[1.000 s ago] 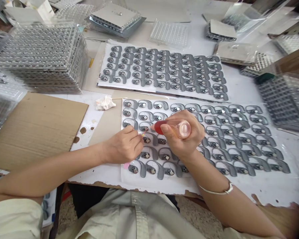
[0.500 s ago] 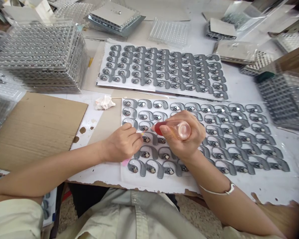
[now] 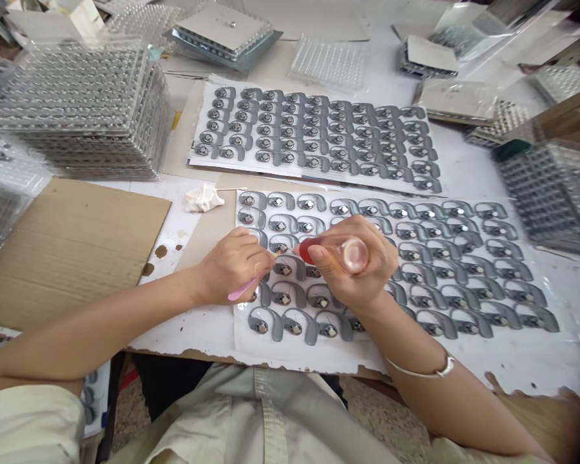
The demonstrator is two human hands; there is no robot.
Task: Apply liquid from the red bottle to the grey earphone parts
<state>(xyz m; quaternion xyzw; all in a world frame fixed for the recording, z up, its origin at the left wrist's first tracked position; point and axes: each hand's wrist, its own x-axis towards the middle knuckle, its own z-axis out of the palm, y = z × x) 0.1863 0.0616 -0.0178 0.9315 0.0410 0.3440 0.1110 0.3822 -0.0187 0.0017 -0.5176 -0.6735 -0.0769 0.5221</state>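
My right hand (image 3: 362, 264) is wrapped round a small clear squeeze bottle (image 3: 332, 250) of reddish liquid, its nozzle pointing left. In my left hand (image 3: 235, 265) a thin tool with a pink handle (image 3: 241, 290) is pinched; its yellowish tip comes close to the bottle's nozzle. Both tips hover over a grey hook-shaped piece with a shiny round part (image 3: 281, 247). That piece belongs to rows of like pieces on a white sheet (image 3: 290, 351), some of them hidden beneath my hands.
Behind lies a second sheet of grey hooks (image 3: 314, 132). A crumpled white tissue (image 3: 203, 198) with a thin stick (image 3: 231, 189) sits left of the sheets. Brown cardboard (image 3: 72, 251) and stacked clear trays (image 3: 77, 109) occupy the left; more trays (image 3: 551, 187) stand at right.
My left hand has shifted slightly up and left and turned, so more of the pink handle shows below it. My right hand with the bottle has stayed almost still.
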